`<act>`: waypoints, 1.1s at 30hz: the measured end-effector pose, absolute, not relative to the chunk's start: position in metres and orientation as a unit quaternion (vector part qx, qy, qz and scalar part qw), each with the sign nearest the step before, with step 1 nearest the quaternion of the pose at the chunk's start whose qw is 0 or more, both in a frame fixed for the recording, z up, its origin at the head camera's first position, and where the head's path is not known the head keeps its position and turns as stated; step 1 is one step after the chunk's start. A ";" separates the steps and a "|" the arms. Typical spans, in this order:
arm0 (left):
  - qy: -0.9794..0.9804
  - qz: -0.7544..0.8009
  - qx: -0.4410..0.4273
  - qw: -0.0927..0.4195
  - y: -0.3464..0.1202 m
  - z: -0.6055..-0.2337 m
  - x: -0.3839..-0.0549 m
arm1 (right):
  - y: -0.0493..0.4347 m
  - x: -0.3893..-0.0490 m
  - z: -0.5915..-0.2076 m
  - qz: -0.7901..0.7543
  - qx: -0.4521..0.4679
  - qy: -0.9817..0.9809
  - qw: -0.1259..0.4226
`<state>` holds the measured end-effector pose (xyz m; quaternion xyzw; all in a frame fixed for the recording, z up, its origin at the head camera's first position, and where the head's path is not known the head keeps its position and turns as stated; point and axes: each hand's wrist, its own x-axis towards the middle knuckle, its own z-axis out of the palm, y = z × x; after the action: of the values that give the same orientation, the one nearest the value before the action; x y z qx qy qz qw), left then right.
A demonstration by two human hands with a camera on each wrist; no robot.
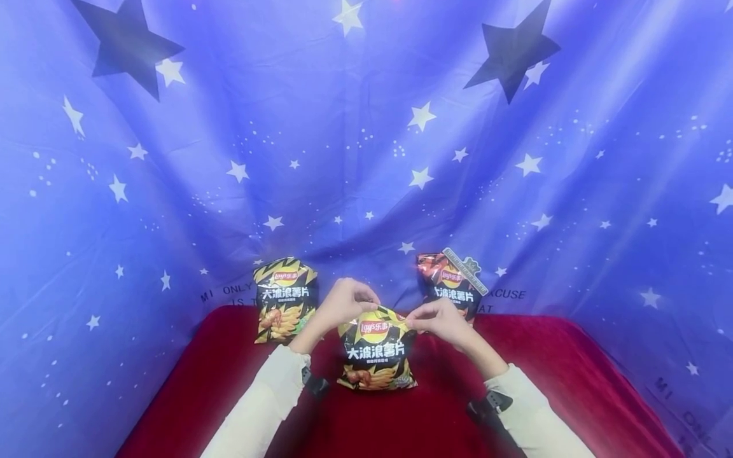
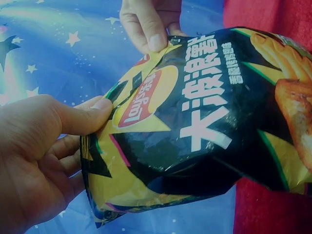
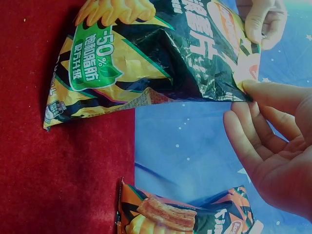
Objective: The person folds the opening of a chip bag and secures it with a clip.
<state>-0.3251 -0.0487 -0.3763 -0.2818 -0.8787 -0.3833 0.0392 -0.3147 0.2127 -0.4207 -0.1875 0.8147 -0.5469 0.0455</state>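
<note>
A black and yellow bag of Lay's potato chips (image 1: 375, 350) stands upright near the middle of the red table, its printed front toward the head camera. My left hand (image 1: 347, 300) pinches its top edge on the left side, with the thumb (image 2: 90, 117) in front and the fingers behind. At the top right corner my right hand (image 1: 439, 322) pinches the same edge between thumb and fingers, as the right wrist view shows. Between the two hands the top seam looks whole.
A second yellow and black chip bag (image 1: 285, 302) stands behind on the left. Behind my right hand is a red and black chip bag (image 1: 446, 286) with a grey-green clip-like strip (image 1: 465, 272) across its top corner. Red velvet (image 1: 544, 375) covers the table; a blue starry curtain (image 1: 366, 159) hangs behind.
</note>
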 end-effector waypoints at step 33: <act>-0.860 -0.425 -0.281 0.025 -0.050 -0.383 -0.319 | 0.275 -0.322 -0.401 -0.339 -0.242 0.891 0.182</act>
<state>-0.3190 -0.0502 -0.3829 -0.2809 -0.8603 -0.4246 0.0249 -0.3216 0.2748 -0.4012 -0.2423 0.8907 -0.3387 0.1822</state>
